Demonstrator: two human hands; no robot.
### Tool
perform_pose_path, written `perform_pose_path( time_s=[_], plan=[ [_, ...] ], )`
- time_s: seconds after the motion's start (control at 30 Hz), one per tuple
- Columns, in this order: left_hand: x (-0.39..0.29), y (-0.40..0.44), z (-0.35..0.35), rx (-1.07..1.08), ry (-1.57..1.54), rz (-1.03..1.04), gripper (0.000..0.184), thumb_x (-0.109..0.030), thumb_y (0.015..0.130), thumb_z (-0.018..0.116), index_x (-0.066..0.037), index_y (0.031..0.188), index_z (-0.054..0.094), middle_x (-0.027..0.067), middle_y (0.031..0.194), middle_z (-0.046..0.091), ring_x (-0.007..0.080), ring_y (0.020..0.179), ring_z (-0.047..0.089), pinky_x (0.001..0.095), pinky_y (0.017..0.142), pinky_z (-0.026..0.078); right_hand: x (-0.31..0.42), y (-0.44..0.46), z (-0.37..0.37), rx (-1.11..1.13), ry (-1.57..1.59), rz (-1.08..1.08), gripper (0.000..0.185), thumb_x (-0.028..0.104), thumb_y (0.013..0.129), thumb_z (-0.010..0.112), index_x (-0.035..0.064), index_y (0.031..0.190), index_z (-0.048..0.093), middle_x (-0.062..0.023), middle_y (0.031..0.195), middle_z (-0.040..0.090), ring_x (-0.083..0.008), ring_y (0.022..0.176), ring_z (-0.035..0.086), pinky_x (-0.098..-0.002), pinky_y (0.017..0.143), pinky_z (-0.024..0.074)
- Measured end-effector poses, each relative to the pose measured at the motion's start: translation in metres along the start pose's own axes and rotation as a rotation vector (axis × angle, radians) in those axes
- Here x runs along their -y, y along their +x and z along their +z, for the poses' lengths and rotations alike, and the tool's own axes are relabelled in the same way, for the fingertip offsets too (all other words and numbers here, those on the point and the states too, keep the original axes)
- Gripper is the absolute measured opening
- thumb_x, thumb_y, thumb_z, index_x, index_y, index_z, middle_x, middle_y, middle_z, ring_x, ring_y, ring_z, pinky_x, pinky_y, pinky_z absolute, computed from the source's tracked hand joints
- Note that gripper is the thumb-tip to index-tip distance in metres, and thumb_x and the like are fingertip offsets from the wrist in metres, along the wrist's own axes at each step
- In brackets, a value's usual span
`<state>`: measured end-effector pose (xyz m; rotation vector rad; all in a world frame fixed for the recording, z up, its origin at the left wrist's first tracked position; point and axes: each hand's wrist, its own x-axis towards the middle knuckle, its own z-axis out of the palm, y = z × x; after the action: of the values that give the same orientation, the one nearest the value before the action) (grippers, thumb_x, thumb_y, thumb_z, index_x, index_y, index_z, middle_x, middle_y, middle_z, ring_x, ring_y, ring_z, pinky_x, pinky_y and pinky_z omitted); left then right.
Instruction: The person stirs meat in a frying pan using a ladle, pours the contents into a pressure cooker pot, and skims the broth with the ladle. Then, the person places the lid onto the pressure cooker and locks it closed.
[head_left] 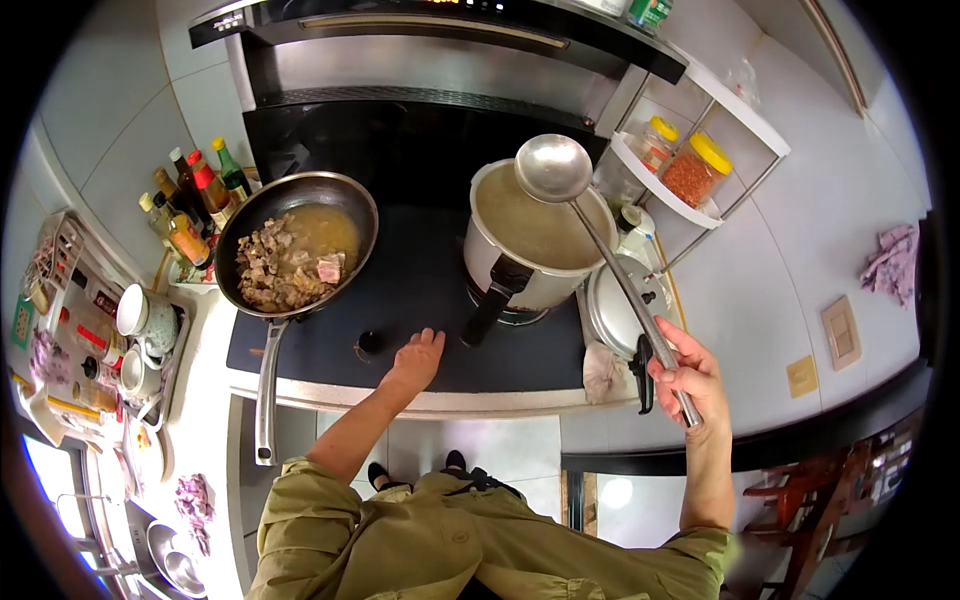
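My right hand [693, 378] is wrapped round the handle of a long metal ladle [640, 300]. The ladle's bowl is raised over the back rim of a pressure cooker pot [520, 275], which has no lid on and holds cloudy liquid. My left hand [418, 360] is at the front of the black hob [420, 260], fingers bent down together; anything beneath them is hidden. Just left of it is a black stove knob [369, 343]. On the left burner stands a frying pan [365, 200] with chopped meat and brownish broth, its handle [267, 400] pointing towards me.
A pressure cooker lid [620, 300] and a crumpled cloth [602, 372] lie right of the pot. Sauce bottles [207, 190] stand behind the pan's left side. A corner shelf [665, 185] holds yellow-lidded jars. Cups [140, 310] and a dish rack line the left counter.
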<state>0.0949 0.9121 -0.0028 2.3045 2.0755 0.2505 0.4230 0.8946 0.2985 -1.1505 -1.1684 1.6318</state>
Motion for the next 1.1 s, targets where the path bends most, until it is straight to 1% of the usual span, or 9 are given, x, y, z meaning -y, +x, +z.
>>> perform_pose_path(
  time_s=[0.33, 0.47, 0.57, 0.63, 0.7, 0.83, 0.97, 1.0, 1.1],
  plan=[
    [-0.027, -0.001, -0.010, -0.086, -0.046, -0.425, 0.053, -0.050, 0.074, 0.065, -0.002, 0.093, 0.056, 0.0091, 0.074, 0.064, 0.0261, 0.069, 0.067, 0.0343, 0.058, 0.054, -0.009, 0.049, 0.074, 0.449, 0.029, 0.090, 0.069, -0.009, 0.071, 0.053, 0.0043, 0.136, 0.036, -0.0140, 0.079, 0.056, -0.0129, 0.039, 0.048, -0.0238, 0.031, 0.0326],
    [0.002, -0.018, 0.012, -0.274, -0.598, -0.446, 0.048, -0.048, 0.081, 0.060, -0.005, 0.104, 0.058, 0.0127, 0.082, 0.065, 0.0293, 0.068, 0.065, 0.0365, 0.058, 0.053, -0.025, 0.078, 0.141, 0.526, -0.266, 0.087, 0.066, -0.006, 0.074, 0.057, 0.0015, 0.136, 0.035, -0.0085, 0.078, 0.056, -0.0123, 0.044, 0.050, -0.0239, 0.038, 0.0376],
    [0.029, -0.079, -0.029, -0.041, -1.558, -0.707, 0.057, -0.054, 0.086, 0.049, -0.003, 0.112, 0.055, 0.0140, 0.088, 0.065, 0.0272, 0.069, 0.064, 0.0354, 0.062, 0.053, -0.058, 0.110, 0.182, 0.605, -0.549, -0.064, 0.066, -0.001, 0.073, 0.058, -0.0011, 0.134, 0.035, -0.0063, 0.072, 0.055, -0.0098, 0.045, 0.049, -0.0249, 0.042, 0.0393],
    [0.054, -0.131, -0.061, -0.075, -2.024, -0.840, 0.069, -0.061, 0.088, 0.036, -0.001, 0.119, 0.051, 0.0150, 0.093, 0.064, 0.0251, 0.068, 0.063, 0.0307, 0.057, 0.052, -0.059, 0.118, 0.218, 0.565, -0.828, -0.062, 0.064, 0.002, 0.072, 0.057, -0.0015, 0.133, 0.036, -0.0146, 0.084, 0.061, -0.0206, 0.059, 0.060, -0.0314, 0.055, 0.0477],
    [0.085, -0.179, -0.071, -0.205, -2.542, -0.612, 0.074, -0.063, 0.089, 0.031, 0.001, 0.124, 0.046, 0.0187, 0.098, 0.062, 0.0264, 0.068, 0.063, 0.0285, 0.055, 0.054, -0.087, 0.146, 0.235, 0.528, -0.964, -0.388, 0.064, 0.002, 0.074, 0.056, 0.0006, 0.134, 0.037, -0.0125, 0.078, 0.059, -0.0164, 0.054, 0.057, -0.0291, 0.050, 0.0454],
    [0.097, -0.210, -0.144, -0.382, -2.812, -0.324, 0.062, -0.050, 0.094, 0.032, -0.002, 0.133, 0.030, 0.0242, 0.102, 0.058, 0.0287, 0.065, 0.062, 0.0308, 0.047, 0.056, -0.128, 0.178, 0.265, 0.528, -1.092, -0.710, 0.063, 0.002, 0.075, 0.054, 0.0018, 0.135, 0.036, -0.0130, 0.075, 0.059, -0.0161, 0.050, 0.055, -0.0295, 0.048, 0.0449],
    [0.109, -0.208, -0.163, -0.190, -2.685, -0.488, 0.045, -0.021, 0.091, 0.049, -0.009, 0.131, 0.034, 0.0188, 0.089, 0.056, 0.0185, 0.049, 0.051, 0.0241, 0.036, 0.045, -0.105, 0.150, 0.277, 0.686, -1.012, -0.085, 0.064, 0.002, 0.073, 0.051, 0.0002, 0.135, 0.035, -0.0186, 0.075, 0.061, -0.0258, 0.059, 0.061, -0.0341, 0.058, 0.0494],
    [0.111, -0.206, -0.168, -0.131, -2.651, -0.496, 0.045, -0.015, 0.089, 0.052, -0.010, 0.131, 0.035, 0.0174, 0.085, 0.056, 0.0167, 0.046, 0.049, 0.0230, 0.035, 0.042, -0.109, 0.147, 0.271, 0.700, -0.873, -0.075, 0.067, -0.001, 0.072, 0.051, 0.0009, 0.137, 0.033, -0.0096, 0.059, 0.053, -0.0143, 0.043, 0.050, -0.0288, 0.042, 0.0422],
    [0.113, -0.206, -0.180, -0.074, -2.550, -0.606, 0.049, -0.005, 0.086, 0.052, -0.012, 0.131, 0.035, 0.0128, 0.076, 0.053, 0.0157, 0.043, 0.048, 0.0219, 0.034, 0.036, -0.088, 0.135, 0.253, 0.788, -0.789, 0.129, 0.068, -0.002, 0.073, 0.054, 0.0008, 0.137, 0.032, -0.0064, 0.058, 0.051, -0.0118, 0.044, 0.049, -0.0273, 0.038, 0.0390]
  ],
)
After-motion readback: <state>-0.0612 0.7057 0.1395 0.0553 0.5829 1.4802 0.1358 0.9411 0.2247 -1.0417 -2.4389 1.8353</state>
